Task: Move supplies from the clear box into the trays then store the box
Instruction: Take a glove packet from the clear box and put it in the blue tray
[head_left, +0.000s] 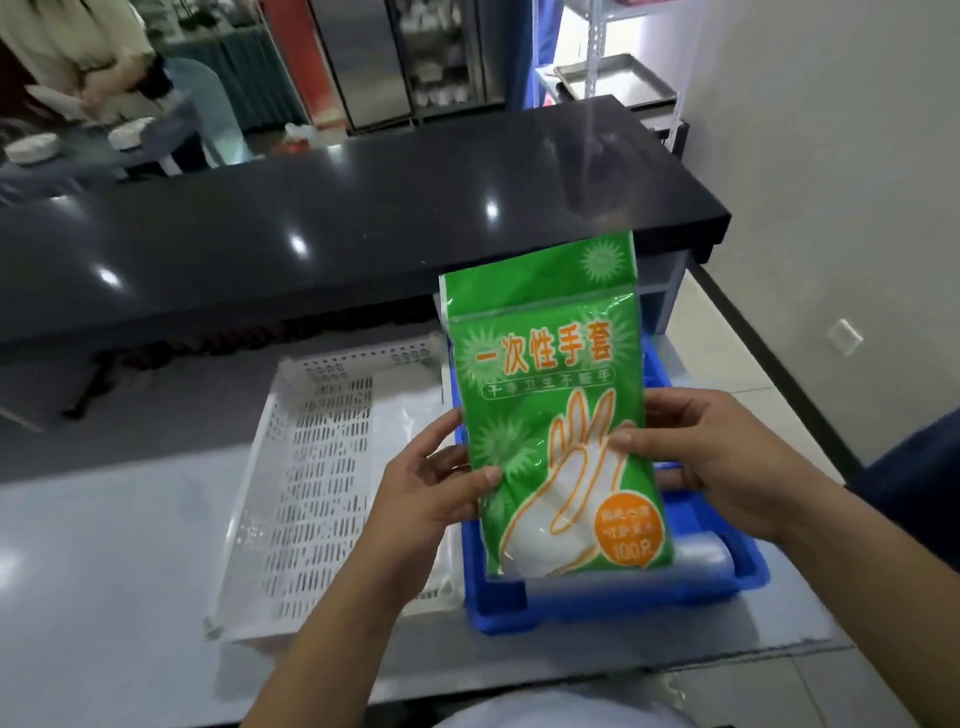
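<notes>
While both hands pinch glossy green glove packet (550, 405) | perforated white tray (311, 493) beside

green packet (550, 405) hides most of the blue tray (727, 582) — small print blurred.

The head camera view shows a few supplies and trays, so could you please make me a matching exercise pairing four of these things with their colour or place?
Things:
1. packet of gloves
2. slotted tray
3. bin
4. counter top

Descriptions:
A. glossy black, beyond the trays
B. blue, under the packet
C. green, held in both hands
D. white, left of the bin

Pairs: 1-C, 2-D, 3-B, 4-A

The left hand and right hand pinch the packet's edges.
</notes>
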